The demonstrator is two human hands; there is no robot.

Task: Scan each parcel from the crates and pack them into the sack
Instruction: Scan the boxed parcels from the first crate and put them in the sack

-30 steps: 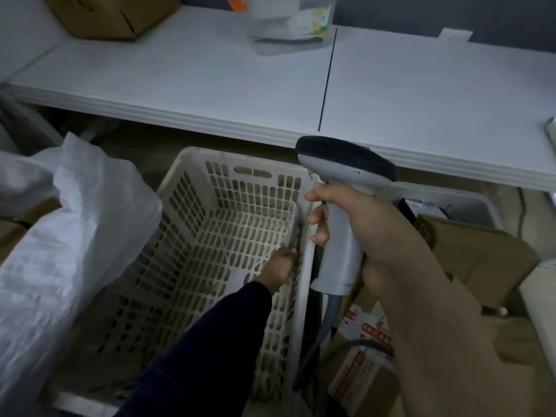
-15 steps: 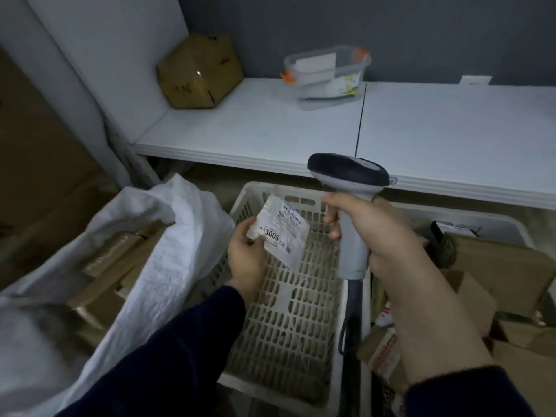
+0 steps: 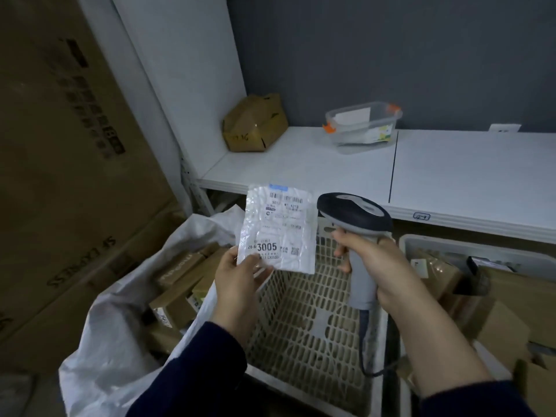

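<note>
Head view: left hand [image 3: 237, 281] holds parcel [image 3: 278, 231] beside right hand's [image 3: 376, 260] scanner [image 3: 355, 215].

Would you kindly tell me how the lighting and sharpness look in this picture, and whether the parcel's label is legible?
Head view: dim, flat light with no hard shadows; wide-angle lens slants the white side panel; on the parcel in the left hand, "3005" reads clearly, the finer print is smeared; slight sheen on its wrap; the scanner is crisp.

sack [image 3: 126, 311] mouth open, boxes [image 3: 177, 272] inside
</note>
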